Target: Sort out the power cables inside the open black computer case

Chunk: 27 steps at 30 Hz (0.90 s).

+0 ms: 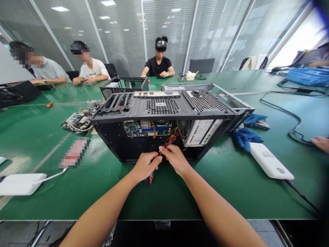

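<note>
An open black computer case lies in front of me with its rear panel facing up. Inside are a motherboard and, on the right, a power supply with a white label. A bundle of coloured power cables runs from the supply down to my hands. My left hand is closed round the cables, whose loose end hangs below it. Close beside it, my right hand pinches the same bundle. The fingertips partly hide the wires between them.
Left of the case lie circuit boards with cables, a phone and a white power bank. To the right are blue gloves and a white device on a cord. More cases stand behind; several people sit around the green table.
</note>
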### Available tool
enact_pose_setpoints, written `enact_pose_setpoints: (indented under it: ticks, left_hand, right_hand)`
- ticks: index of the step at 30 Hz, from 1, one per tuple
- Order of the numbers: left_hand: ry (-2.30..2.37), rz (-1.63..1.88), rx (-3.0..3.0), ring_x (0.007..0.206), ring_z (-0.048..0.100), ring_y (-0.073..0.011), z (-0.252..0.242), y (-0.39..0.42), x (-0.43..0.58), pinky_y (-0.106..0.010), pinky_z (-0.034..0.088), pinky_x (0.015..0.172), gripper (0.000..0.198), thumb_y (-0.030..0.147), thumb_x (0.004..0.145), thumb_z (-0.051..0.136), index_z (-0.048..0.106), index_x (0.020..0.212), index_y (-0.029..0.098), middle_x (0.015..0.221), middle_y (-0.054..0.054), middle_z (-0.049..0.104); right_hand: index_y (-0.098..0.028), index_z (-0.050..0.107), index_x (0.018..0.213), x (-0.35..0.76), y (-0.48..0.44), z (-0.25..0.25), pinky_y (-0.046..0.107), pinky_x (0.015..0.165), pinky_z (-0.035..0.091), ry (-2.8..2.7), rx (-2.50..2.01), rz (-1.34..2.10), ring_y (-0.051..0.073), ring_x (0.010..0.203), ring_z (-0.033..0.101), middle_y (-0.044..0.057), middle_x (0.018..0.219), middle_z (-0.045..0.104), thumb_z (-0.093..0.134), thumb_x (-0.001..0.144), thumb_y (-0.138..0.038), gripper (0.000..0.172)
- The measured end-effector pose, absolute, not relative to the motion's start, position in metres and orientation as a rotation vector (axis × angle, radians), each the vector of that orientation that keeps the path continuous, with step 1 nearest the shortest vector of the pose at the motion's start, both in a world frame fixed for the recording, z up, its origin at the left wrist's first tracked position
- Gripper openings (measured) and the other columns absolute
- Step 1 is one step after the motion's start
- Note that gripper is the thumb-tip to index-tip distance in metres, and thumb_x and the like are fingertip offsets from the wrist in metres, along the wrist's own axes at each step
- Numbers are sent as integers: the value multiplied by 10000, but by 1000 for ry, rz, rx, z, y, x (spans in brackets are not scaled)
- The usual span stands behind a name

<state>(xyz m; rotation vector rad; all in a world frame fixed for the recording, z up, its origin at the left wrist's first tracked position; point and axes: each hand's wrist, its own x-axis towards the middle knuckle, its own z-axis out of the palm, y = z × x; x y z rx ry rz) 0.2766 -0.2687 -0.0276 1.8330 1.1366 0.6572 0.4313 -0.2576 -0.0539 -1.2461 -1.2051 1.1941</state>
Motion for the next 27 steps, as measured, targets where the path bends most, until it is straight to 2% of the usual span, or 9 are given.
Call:
enact_pose_setpoints:
  ticks: [4, 9, 14, 22, 27]
  left_hand:
    - [1121, 658, 1749, 457, 492, -88, -28, -268, 276, -185, 347, 468, 318, 424, 870, 504, 590, 729, 152, 514, 30, 526]
    - [955, 617, 1285, 376, 377, -52, -34, -264, 272, -171, 279, 414, 394, 515, 831, 559, 619, 802, 126, 463, 49, 481]
    - [834, 646, 1009, 354, 326, -32, -37, -263, 271, -169, 235, 397, 391, 478, 764, 665, 645, 843, 95, 443, 71, 424]
    - [989, 604, 1263, 389, 399, -50, -36, -263, 272, -160, 272, 411, 382, 513, 806, 599, 603, 789, 131, 476, 45, 503]
    - [1070, 621, 1609, 464, 484, -81, -35, -265, 274, -175, 343, 465, 357, 478, 851, 526, 592, 765, 138, 523, 37, 515]
  right_hand:
    - [-209, 420, 532, 432, -258, -54, 273, 503, 228, -1222, -1263, 1183, 94, 487, 321, -64, 468, 370, 650, 718, -618, 504]
    - [-204, 452, 553, 433, -256, -56, 272, 509, 262, -1205, -1216, 1265, 99, 483, 368, -52, 476, 425, 653, 720, -626, 496]
    - [-201, 459, 569, 433, -257, -53, 268, 510, 281, -1210, -1149, 1348, 96, 474, 379, -50, 475, 445, 649, 726, -629, 493]
    - [-205, 448, 563, 432, -257, -53, 268, 501, 265, -1210, -1233, 1272, 100, 481, 374, -57, 472, 424, 652, 713, -621, 487]
    - [-206, 420, 542, 432, -256, -55, 269, 500, 215, -1247, -1278, 1192, 93, 485, 327, -66, 470, 369, 634, 732, -590, 478]
